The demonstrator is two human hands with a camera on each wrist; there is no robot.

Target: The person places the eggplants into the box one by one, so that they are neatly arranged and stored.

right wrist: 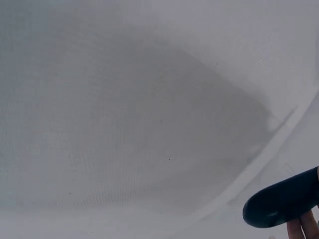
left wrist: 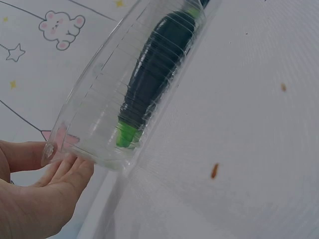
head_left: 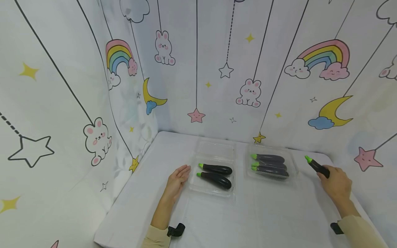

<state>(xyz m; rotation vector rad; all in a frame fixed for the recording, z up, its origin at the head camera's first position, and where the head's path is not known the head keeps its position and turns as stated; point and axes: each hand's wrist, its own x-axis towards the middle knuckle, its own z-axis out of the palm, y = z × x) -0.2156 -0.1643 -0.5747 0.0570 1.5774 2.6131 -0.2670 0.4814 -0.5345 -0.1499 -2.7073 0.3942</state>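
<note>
My right hand [head_left: 336, 182] grips a dark toy eggplant [head_left: 317, 166] with a bright green stem, held over the right side of the table. The eggplant's rounded dark end [right wrist: 279, 201] shows in the right wrist view. My left hand [head_left: 176, 182] is at the left edge of an open clear plastic box [head_left: 193, 187]; in the left wrist view, its thumb and fingers [left wrist: 75, 179] pinch the box's corner. Inside that box lie two eggplants, an upper one [head_left: 217, 169] and a lower one [head_left: 216, 180], stems to the left.
A second clear plastic box [head_left: 293, 175] stands to the right, with several eggplants [head_left: 270, 158] inside. Both boxes are on a white-covered table [head_left: 248, 220]. A patterned white curtain [head_left: 217, 93] hangs behind and at the sides.
</note>
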